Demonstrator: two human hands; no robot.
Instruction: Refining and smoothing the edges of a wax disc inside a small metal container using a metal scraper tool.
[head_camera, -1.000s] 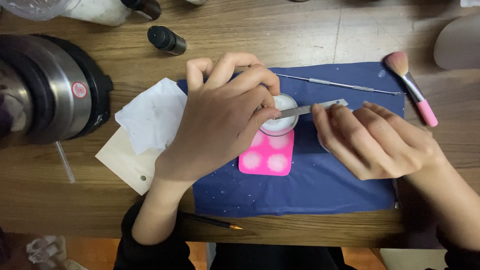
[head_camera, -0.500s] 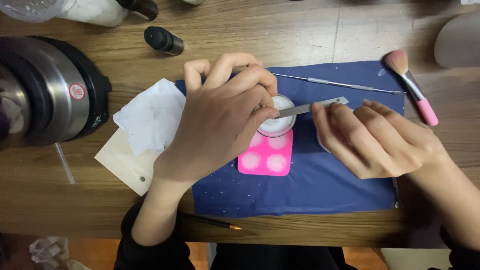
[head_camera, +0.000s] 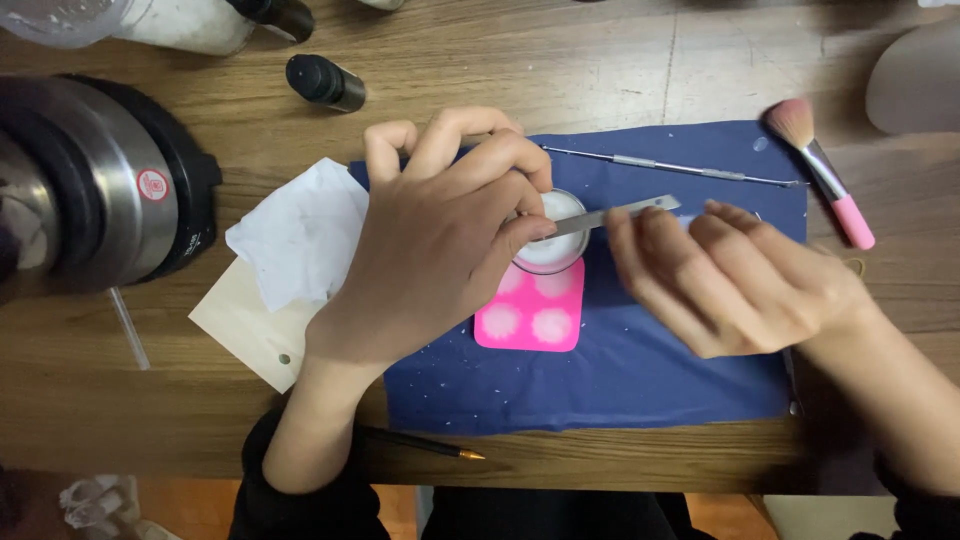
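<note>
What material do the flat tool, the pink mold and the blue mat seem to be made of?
Flat tool: probably metal, with a grey, reflective shine. Pink mold: likely silicone or soft plastic, matte, with rounded cavities. Blue mat: looks like cloth, dull, thin and lying flat, dotted with white specks.

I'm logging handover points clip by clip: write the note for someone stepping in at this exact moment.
Left hand: cupped over the small white-filled round cup, steadying it.
Right hand: motion-blurred, gripping the flat metal spatula, whose tip reaches over the cup.
The cup sits at the top edge of the pink mould on the blue cloth.
Done: the mould's visible cavities look white-filled.
Left: the spatula is at the cup and the thin metal pick and pink brush lie unused.
</note>
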